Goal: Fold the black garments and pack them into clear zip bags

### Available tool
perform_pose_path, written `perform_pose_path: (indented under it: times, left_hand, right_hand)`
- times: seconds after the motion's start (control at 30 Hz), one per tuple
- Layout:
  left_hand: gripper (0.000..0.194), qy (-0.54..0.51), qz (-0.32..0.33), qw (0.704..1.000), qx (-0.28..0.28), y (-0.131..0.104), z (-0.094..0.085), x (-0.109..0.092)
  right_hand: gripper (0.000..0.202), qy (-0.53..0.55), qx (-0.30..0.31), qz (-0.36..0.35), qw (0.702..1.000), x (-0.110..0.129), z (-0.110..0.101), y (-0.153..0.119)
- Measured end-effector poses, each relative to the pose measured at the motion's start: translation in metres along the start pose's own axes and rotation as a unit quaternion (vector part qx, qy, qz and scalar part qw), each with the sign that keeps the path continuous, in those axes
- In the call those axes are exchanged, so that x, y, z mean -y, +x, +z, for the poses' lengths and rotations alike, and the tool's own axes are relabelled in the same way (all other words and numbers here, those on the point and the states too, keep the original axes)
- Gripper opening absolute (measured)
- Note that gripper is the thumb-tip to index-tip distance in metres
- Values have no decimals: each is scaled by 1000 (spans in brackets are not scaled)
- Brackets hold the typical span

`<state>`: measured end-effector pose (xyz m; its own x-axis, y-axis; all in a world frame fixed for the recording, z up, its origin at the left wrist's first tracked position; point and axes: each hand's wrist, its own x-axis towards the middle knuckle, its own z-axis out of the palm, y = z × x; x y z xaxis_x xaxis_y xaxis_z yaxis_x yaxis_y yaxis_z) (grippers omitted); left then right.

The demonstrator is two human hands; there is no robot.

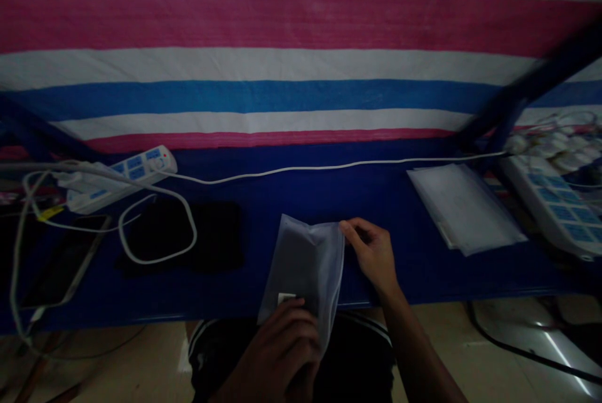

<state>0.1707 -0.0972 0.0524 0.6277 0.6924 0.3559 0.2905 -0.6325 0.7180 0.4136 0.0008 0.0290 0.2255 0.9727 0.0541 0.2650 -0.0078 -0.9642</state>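
Note:
A frosted clear plastic bag (332,265) lies tilted over the blue table's front edge, partly above my lap. Inside or behind its film shows a flat dark thing (296,259) with a small white label (285,298); its kind cannot be made out. My left hand (282,350) is closed around the bag's near end, fingers curled over the dark thing, thumb hidden. At the bag's far right corner, my right hand (374,252) pinches the film between thumb and forefinger. A folded black cloth-like thing (219,237) rests left of the bag.
A stack of clear plastic bags (470,209) lies at the right. Power strips (136,171) stand at both ends of the blue table (367,196), joined by a white cable (291,169). At left, a phone (70,259) lies under looping cords. A striped sheet (282,20) hangs behind.

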Motion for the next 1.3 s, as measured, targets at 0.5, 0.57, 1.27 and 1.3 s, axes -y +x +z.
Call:
perform_pose_path:
  times: [0.5,0.57,1.27,1.3]
  left_hand:
    - [34,138,-89,986,-29,27,-6,40]
    - [36,158,-92,982,-49,32,-10,47]
    - [37,107,-191,963,-156,50,-18,82]
    - [36,96,-194,962,-164,50,-18,84]
  right_hand:
    - [29,-81,24,-52,995,-3,4,-3]
    - [26,-100,32,-72,992,-1,5,-4]
    - [24,-131,53,-101,985,-2,6,-5]
    - [26,-131,54,-97,985,-2,6,-5]
